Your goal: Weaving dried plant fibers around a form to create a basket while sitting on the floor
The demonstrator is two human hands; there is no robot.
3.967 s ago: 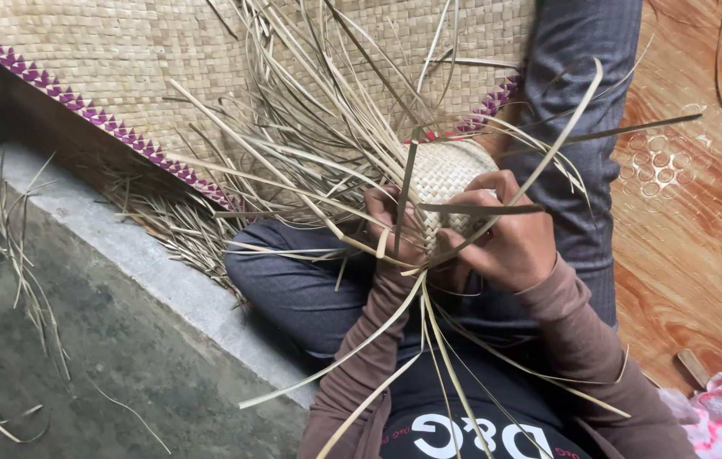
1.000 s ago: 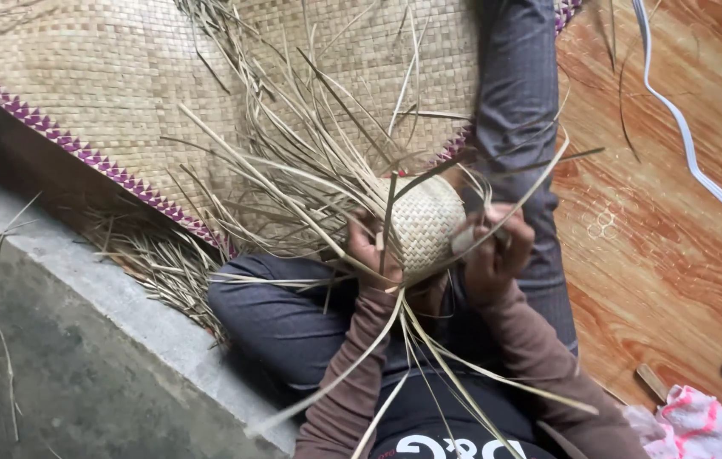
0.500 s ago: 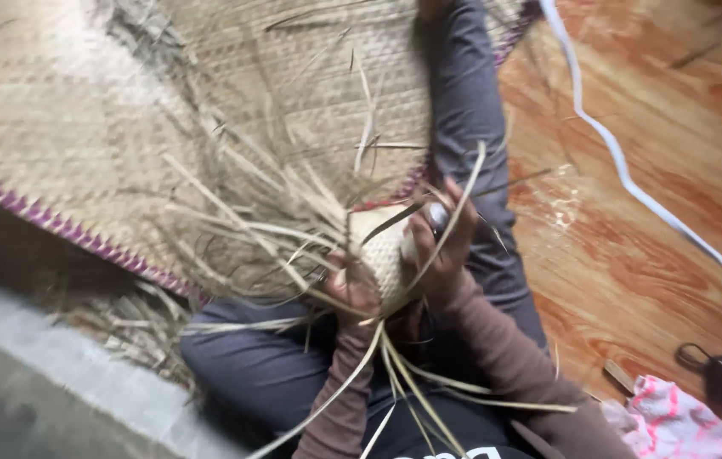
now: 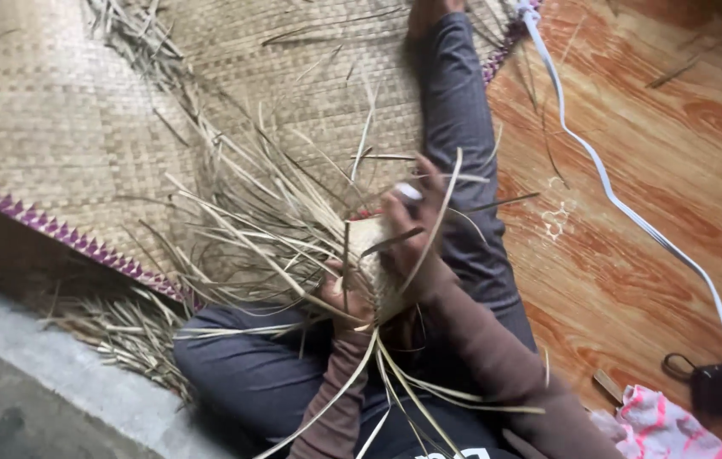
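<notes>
A small woven basket (image 4: 371, 255) is clamped between both hands above the lap: the left hand (image 4: 345, 297) grips its near side, the right hand (image 4: 416, 225) its far side, with loose straw strips (image 4: 250, 229) fanning left over the woven mat (image 4: 80, 127).

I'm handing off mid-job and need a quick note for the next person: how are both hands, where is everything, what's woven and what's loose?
Left hand: grips the small woven piece from below, over the lap.
Right hand: on top of the piece, fingers among the strips.
Loose straw strips fan out from the piece over the woven mat; more strips lie by the concrete step.
Done: a small tight woven centre.
Left: the long strip ends, all unwoven.
Aside: white cable, pink cloth, on the wooden floor.
</notes>
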